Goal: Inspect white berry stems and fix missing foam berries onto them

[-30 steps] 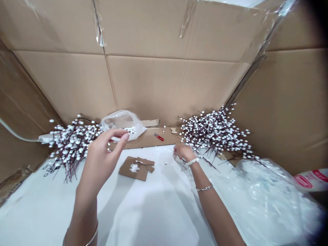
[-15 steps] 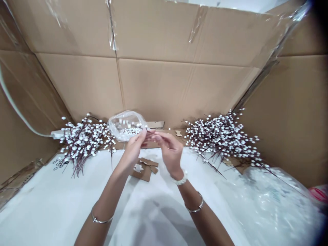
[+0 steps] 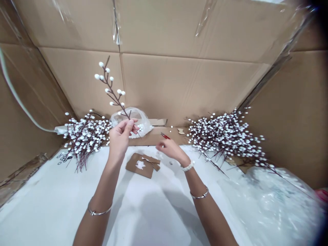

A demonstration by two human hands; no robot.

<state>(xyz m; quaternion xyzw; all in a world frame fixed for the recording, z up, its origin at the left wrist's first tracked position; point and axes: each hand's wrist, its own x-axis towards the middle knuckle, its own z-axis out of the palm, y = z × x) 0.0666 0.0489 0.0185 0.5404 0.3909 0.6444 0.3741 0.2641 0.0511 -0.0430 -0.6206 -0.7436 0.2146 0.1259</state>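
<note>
Twig [image 3: 116, 98] has white balls [image 3: 96, 76], some tips bare. Left hand [image 3: 119, 139] pinches twig; right hand [image 3: 172, 149] half curled, can't tell if holding anything.

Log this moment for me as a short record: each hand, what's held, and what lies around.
Left hand: raised, thumb and fingers pinching the berry branch near its lower end
Berry branch: brown stem, white berries, tip up and leaning left
Right hand: fingers curled, near the red-handled tool; whether it holds anything is unclear
Clear bag: beyond the left hand, white berries inside
Cardboard piece: on the white table, torn, white patch on top
Left bundle: berry branches, black rings beside it
Right bundle: berry branches
</note>
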